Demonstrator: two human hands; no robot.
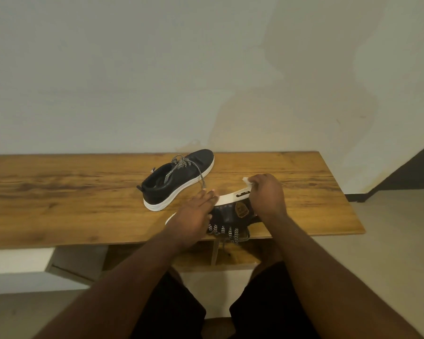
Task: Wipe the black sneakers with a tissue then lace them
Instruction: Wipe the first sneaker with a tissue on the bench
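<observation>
One black sneaker (233,211) with a white sole lies on its side at the table's front edge, its zigzag laces hanging over the edge. My left hand (194,216) rests flat on its toe end, fingers straight. My right hand (267,194) pinches a white tissue (247,180) against the sole near the heel. A second black sneaker (174,182) stands upright farther back, laced loosely with its lace ends trailing on the wood.
The wooden table (71,192) runs left to right against a pale wall (206,69). A white block (17,260) sits under the table at the left. My knees in dark shorts (171,309) are below the front edge.
</observation>
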